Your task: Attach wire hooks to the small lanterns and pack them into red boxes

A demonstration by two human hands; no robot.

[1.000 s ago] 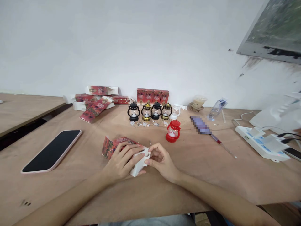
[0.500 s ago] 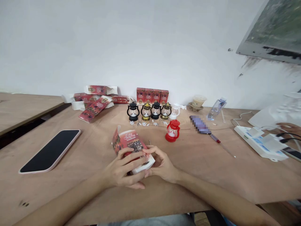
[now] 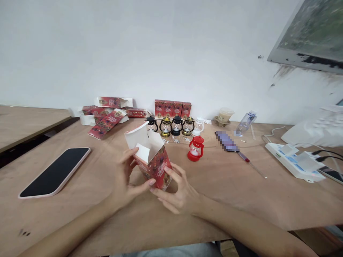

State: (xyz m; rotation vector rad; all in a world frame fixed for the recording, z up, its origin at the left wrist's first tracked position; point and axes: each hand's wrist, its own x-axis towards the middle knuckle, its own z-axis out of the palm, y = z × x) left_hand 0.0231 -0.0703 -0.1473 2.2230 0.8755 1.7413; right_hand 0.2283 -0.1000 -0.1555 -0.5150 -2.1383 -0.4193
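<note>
The box (image 3: 158, 166) was held above the near middle of the table (image 3: 227, 203), tilted, its open end up and its white flaps raised. The left hand (image 3: 127, 180) gripped its left side: the fingers were parted, one at the flap by the upper edge, the thumb pressed low on the printed face. The right hand (image 3: 178, 192) held the lower right part, fingers laid along the printed side and thumb near the bottom edge, close to the left thumb.

The red lantern (image 3: 196, 149) stood upright to the right of the box, well apart from both hands. Behind, two black, two gold and one white lantern formed a row (image 3: 177, 126); the raised flap partly covered the leftmost. Four upright boxes (image 3: 173, 109) stood at the wall (image 3: 171, 50). A box pile (image 3: 107, 119) lay to their left. A phone (image 3: 56, 173) lay at left; a screwdriver (image 3: 252, 165) at right, near the power strip (image 3: 292, 164).
</note>
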